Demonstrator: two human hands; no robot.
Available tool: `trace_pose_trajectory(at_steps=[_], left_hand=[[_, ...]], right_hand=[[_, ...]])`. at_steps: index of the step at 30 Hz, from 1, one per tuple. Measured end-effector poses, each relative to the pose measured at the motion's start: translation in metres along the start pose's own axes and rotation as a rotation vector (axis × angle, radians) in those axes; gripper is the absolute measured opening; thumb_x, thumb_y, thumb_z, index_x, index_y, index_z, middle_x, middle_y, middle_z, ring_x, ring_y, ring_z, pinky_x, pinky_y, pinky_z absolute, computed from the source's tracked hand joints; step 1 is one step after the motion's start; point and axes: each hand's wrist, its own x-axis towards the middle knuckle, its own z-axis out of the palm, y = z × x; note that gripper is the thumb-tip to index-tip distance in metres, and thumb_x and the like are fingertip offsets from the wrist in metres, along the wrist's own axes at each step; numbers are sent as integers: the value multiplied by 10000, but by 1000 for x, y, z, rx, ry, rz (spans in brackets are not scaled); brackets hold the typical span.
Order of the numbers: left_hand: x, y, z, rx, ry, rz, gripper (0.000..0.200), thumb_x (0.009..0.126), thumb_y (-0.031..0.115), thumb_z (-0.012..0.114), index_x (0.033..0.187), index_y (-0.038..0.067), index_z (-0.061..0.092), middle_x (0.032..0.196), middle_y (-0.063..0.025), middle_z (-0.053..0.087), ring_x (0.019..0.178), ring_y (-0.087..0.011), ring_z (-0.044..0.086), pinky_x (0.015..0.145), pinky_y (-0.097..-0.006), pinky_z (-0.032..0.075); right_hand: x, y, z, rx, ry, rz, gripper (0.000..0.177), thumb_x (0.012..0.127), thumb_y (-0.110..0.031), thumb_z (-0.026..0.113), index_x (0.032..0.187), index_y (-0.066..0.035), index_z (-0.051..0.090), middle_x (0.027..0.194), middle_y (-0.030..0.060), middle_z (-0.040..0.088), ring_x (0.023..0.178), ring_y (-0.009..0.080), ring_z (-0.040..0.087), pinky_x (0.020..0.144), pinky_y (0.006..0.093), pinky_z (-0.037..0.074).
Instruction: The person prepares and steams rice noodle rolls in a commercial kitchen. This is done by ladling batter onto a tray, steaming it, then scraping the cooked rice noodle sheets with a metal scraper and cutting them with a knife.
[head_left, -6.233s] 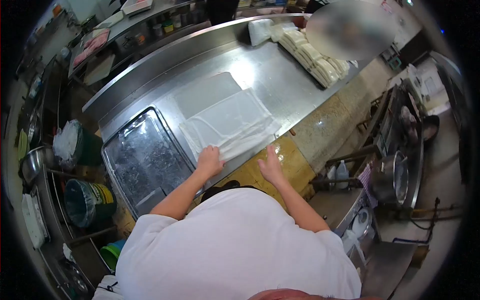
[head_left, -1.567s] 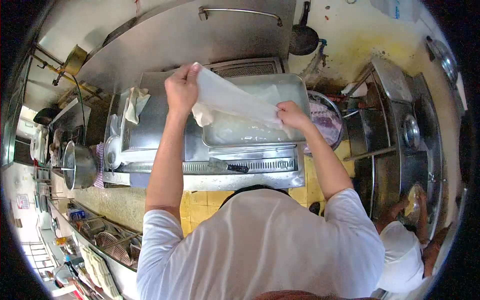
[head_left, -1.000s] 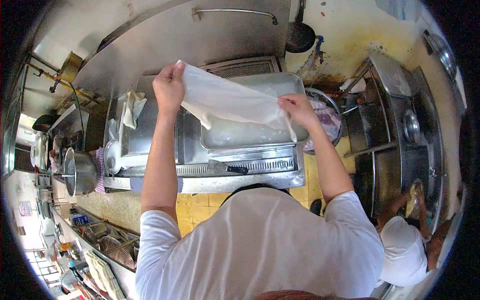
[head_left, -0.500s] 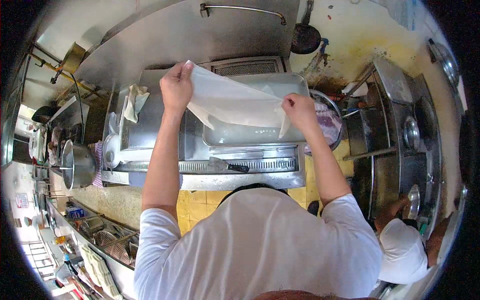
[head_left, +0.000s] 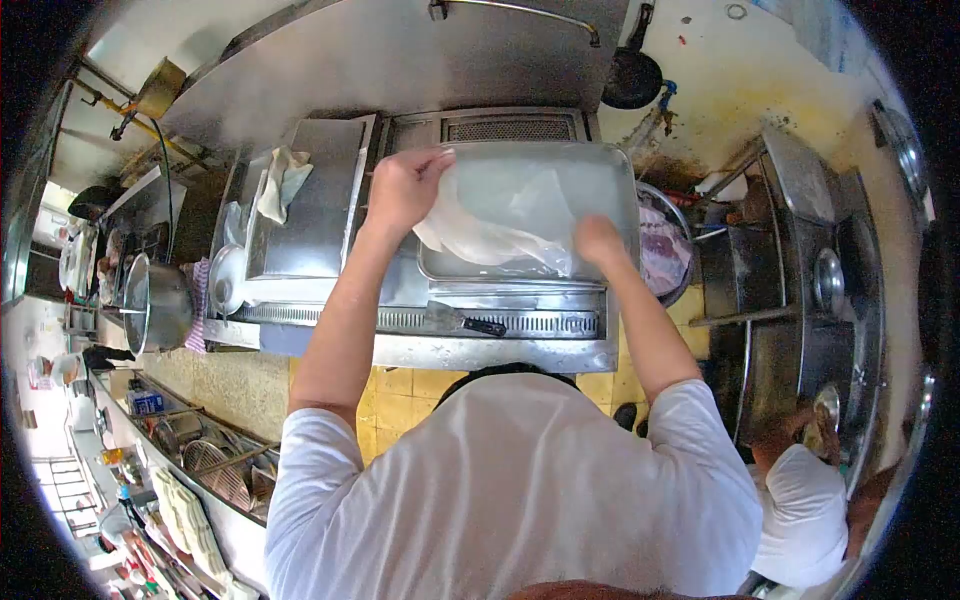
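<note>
A thin, wet-looking white sheet (head_left: 480, 236), limp like cloth, hangs in folds over a shallow rectangular metal tray (head_left: 628, 190). My left hand (head_left: 406, 186) pinches its upper left corner near the tray's left side. At the right end, my right hand (head_left: 598, 240) is closed on the sheet, slightly blurred by motion. Part of the sheet appears to lie against the tray's pale, shiny bottom. In front of the tray, a scraper with a black handle (head_left: 484, 326) lies across the slotted channel of the steel counter (head_left: 480, 352).
A crumpled cloth (head_left: 284, 184) lies on the steel lid to the left. Right of the tray stands a round basin of raw meat (head_left: 662, 246). A large pot (head_left: 160, 306) is at far left. Another person (head_left: 800, 510) works at lower right, near steel shelving.
The sheet was stretched between my raised hands; now it has dropped lower and folded over the tray. My left hand has moved right and down, my right hand slightly down.
</note>
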Motion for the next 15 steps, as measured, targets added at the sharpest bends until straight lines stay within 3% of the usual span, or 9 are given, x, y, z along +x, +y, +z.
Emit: trace_pose_trajectory(at_steps=[2,4,6,7,9,13,15], left_hand=[[2,18,4,32,-25,56,181,910,218,730,953,47,770,890,-180,729,795,-370,709,705,-426,564],[7,36,6,40,-55,167,152,883,201,744,935,62,776,913,-161,737,794,-373,701,708,-434,568],[12,52,4,17,-47,216,145,875,192,749,935,63,777,918,-157,739,799,-365,705,715,-428,570],[16,57,0,-7,-38,264,139,867,183,755,935,64,778,923,-153,741,804,-357,709,722,-422,572],[20,62,-18,-23,15,242,160,880,180,756,963,44,774,934,-168,744,836,-348,722,749,-402,572],[11,37,-24,-18,46,176,170,882,157,767,988,24,769,930,-187,746,856,-325,737,771,-377,571],[4,36,-11,4,50,155,153,893,148,761,981,24,771,969,-193,746,853,-318,739,768,-371,569]], right_hand=[[-7,-58,-69,337,239,-159,343,863,-132,565,1145,-3,710,1090,215,730,1077,373,695,959,436,547],[-9,-116,-110,1090,414,-507,279,866,-119,616,1058,50,726,993,168,750,960,236,704,871,352,542],[-12,-154,-146,1247,151,-631,236,859,-74,602,1014,50,730,898,76,727,847,138,642,771,315,521],[-15,-155,-146,1244,155,-634,236,859,-74,602,1014,50,730,898,76,727,847,138,642,771,315,521],[-23,-158,-143,1004,-103,-418,226,841,-33,586,996,46,732,829,58,710,772,106,610,709,301,502],[-16,-117,-108,918,-35,-411,226,826,-27,585,978,39,740,783,53,705,742,101,613,675,284,493],[-11,-105,-101,805,-172,-389,281,837,-61,583,1049,-17,764,796,64,703,728,143,621,687,328,499]])
